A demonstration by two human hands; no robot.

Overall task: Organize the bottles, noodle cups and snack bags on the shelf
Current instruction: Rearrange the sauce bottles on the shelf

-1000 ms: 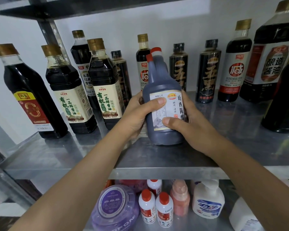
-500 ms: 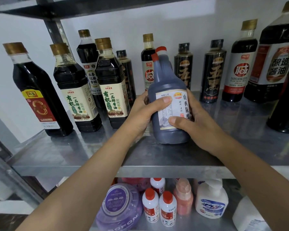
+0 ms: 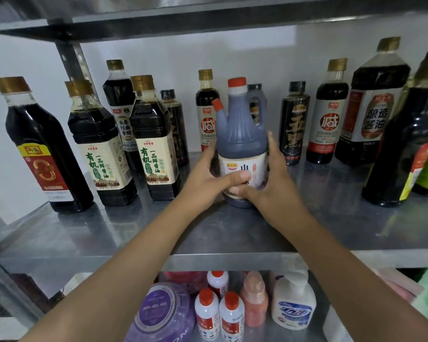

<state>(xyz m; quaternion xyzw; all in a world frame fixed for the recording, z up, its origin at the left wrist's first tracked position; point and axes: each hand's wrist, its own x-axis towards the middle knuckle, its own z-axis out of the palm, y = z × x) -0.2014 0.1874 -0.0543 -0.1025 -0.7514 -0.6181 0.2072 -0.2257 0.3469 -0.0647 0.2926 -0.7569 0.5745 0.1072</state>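
A dark vinegar jug (image 3: 242,134) with a red cap, a side spout and a white label stands upright on the steel shelf (image 3: 208,233), in the middle. My left hand (image 3: 208,178) wraps its left side, thumb across the label's lower part. My right hand (image 3: 274,178) holds the right side, fingers pointing up along the jug. Both hands grip it low, near its base. Dark sauce bottles (image 3: 153,144) stand to the left and along the back wall.
Tall bottles (image 3: 403,144) crowd the right end of the shelf, one very close to the camera. An upright post (image 3: 74,62) rises at the back left. The shelf below holds a purple tub (image 3: 163,314), small white bottles (image 3: 219,314) and a hand-soap pump (image 3: 293,304).
The jug has moved back and stands deeper on the shelf, turned so its label faces front. Both hands slid lower on it. The camera drew back and up.
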